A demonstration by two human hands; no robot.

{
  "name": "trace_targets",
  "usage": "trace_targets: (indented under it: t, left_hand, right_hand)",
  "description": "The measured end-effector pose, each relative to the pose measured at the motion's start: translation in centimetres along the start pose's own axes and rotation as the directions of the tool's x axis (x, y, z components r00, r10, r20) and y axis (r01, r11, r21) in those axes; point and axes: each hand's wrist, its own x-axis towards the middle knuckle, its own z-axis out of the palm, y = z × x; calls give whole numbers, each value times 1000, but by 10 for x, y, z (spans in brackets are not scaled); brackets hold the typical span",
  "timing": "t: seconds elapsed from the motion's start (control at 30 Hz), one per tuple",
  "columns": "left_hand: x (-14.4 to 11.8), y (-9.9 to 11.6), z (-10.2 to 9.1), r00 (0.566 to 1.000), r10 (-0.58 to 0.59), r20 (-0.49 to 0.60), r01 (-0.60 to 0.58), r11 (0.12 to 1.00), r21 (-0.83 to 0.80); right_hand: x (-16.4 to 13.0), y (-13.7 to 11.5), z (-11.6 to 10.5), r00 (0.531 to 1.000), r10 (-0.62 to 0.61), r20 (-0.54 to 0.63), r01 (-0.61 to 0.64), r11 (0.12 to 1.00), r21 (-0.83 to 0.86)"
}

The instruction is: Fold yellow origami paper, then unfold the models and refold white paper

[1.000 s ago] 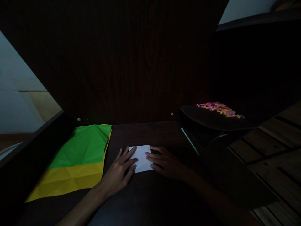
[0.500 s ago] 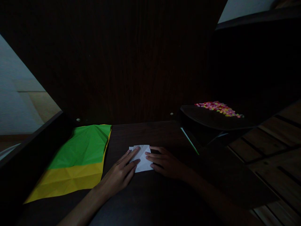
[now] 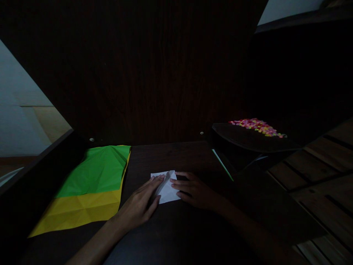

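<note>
A small white sheet of folded paper point(image 3: 168, 192) lies on the dark wooden desk top, with creases and a raised fold near its upper middle. My left hand point(image 3: 142, 200) rests on the paper's left part, fingers stretched out and close together, thumb apart at the lower edge. On the right edge of the paper lie the spread fingertips of my right hand point(image 3: 191, 189). Neither hand is wrapped round anything. Parts of the paper are hidden under the fingers.
Creased green paper point(image 3: 95, 169) overlies yellow paper point(image 3: 82, 211) at the left, beside a dark side board point(image 3: 41, 169). Several small pink, red and yellow pieces point(image 3: 257, 126) lie on a curved shelf point(image 3: 248, 143) at the right. A thin green-white strip point(image 3: 223, 165) lies below it.
My left hand's fingers have drawn together and shifted slightly on the paper, where a fold now stands up more. My right hand has stayed almost still.
</note>
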Motion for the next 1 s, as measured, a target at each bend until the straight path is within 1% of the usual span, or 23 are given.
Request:
trace_targets:
  t: [0.1,0.2,0.5,0.7,0.83,1.0]
  left_hand:
    - [1,0,-1,998,59,-15,-59,998,14]
    - [2,1,-3,994,110,7,-110,993,39]
    - [3,3,-6,989,143,22,-145,987,76]
    - [4,8,-14,989,141,43,-143,989,38]
    - [3,8,-19,983,171,70,-172,985,13]
    - [4,8,-18,976,213,50,-215,976,30]
  right_hand:
    - [0,-1,0,1000,5,8,-5,1000,20]
    - [0,-2,-1,1000,13,16,-14,999,44]
    - [2,-3,-4,999,1,51,-5,996,88]
    - [2,-5,-7,997,6,82,-17,991,134]
    - [2,-5,-7,997,6,75,-19,986,166]
    - [2,-4,-9,996,0,85,-17,982,190]
